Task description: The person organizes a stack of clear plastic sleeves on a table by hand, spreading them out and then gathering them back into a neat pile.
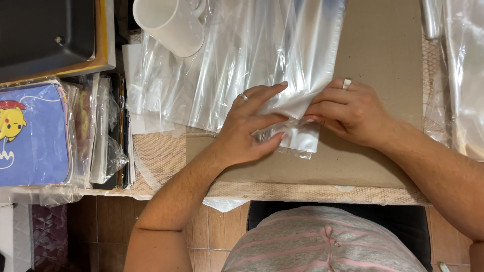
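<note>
A home packing table: clear plastic bags (237, 60), a white mug (169, 25), tiled floor (106, 221).
</note>
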